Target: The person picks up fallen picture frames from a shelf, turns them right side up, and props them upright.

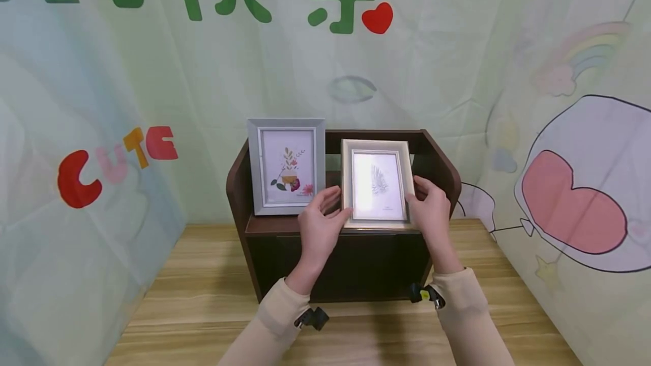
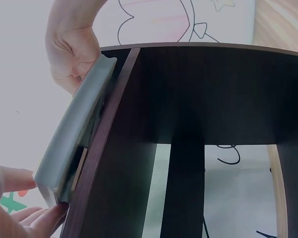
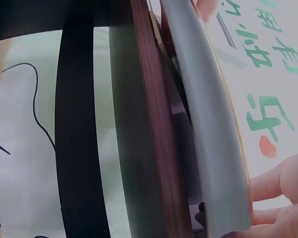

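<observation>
A pale gold picture frame [image 1: 347, 174] with a feathery grey print stands on the top board of a dark brown shelf [image 1: 341, 267], leaning slightly back. My left hand [image 1: 319, 227] grips its lower left edge, thumb on the front face. On the opposite side, my right hand [image 1: 431, 210] holds the right edge with thumb in front and fingers behind. Both wrist views show the frame's bottom edge [image 2: 72, 134] close over the shelf board's front lip [image 3: 161, 148]. Left of it, a grey picture frame [image 1: 258, 179] with a flower print is propped on the same board.
The shelf stands on a wood-grain table [image 1: 193, 298]. Raised side panels [image 1: 442, 171] flank the top board, and a back rail [image 1: 376, 133] runs behind. Printed cloth walls [image 1: 203, 83] enclose the table at the back and both sides.
</observation>
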The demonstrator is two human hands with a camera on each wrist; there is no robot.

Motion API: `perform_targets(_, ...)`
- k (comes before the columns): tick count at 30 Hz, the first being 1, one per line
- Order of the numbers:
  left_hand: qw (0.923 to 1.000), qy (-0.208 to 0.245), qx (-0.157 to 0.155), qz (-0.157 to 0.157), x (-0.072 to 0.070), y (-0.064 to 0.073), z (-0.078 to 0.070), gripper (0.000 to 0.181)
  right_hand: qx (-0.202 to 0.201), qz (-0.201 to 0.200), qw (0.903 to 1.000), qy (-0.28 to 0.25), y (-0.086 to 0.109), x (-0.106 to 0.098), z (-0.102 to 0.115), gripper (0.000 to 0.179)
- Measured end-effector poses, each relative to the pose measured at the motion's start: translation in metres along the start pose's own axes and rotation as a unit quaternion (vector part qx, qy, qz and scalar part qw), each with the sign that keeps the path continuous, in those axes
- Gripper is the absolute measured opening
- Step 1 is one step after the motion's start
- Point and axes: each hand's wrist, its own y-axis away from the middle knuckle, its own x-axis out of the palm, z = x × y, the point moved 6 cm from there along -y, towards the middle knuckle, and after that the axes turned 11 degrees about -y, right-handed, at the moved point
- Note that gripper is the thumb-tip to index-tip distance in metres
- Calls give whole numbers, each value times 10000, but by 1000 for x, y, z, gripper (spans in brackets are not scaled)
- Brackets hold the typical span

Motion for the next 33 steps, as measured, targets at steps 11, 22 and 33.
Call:
perform_targets(11,9996,156,-240,36,0,-4,-4,46,-36,-40,9993,-379,-4,-1,1,43)
perform_targets(22,9999,-71,-110,-8,2,-11,-3,41,-290,-176,9966,-756,-5,-2,5,43)
perform_targets(33,9996,-230,34,-134,2,-15,-6,40,-445,-257,9929,-1069,-6,-2,8,43)
